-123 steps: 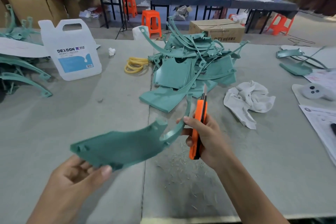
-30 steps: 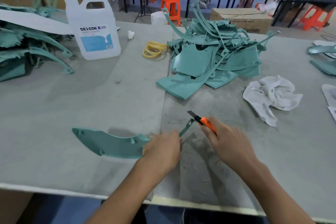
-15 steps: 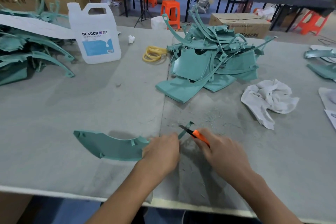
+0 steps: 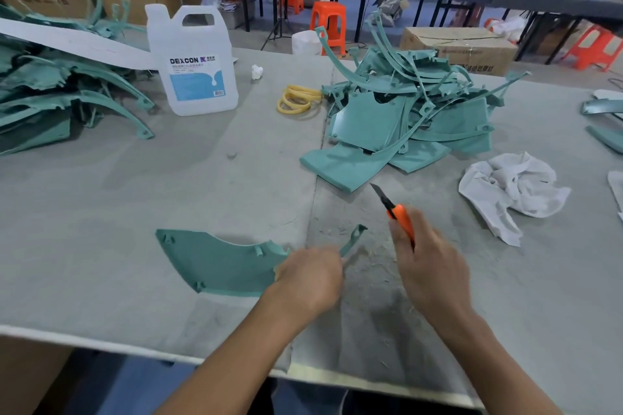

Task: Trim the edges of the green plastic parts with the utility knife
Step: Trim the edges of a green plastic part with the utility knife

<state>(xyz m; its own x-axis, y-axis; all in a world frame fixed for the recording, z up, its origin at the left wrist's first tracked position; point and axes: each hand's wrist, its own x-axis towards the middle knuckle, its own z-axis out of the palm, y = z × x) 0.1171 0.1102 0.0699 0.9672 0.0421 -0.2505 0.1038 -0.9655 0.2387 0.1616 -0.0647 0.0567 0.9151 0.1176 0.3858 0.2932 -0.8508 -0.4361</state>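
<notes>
Your grey table (image 4: 135, 199) fills the view. On its far middle lies a big heap of green parts (image 4: 404, 118), and a second heap (image 4: 50, 101) sits at the far left. Just right of that heap stands a white jug (image 4: 195, 71). A crumpled white rag (image 4: 512, 189) lies to the right.

The green plastic part (image 4: 219, 263) you are working on lies flat near the table's near edge, left of centre, with its thin arm rising to the right. Your left hand (image 4: 308, 276) covers the joint between panel and arm, fingers curled down onto it. Your right hand (image 4: 428, 269) is wrapped round the orange utility knife (image 4: 399, 217); the blade is out, points far-left, and is clear of the part. Yellow bands (image 4: 298, 101) lie by the middle heap.
</notes>
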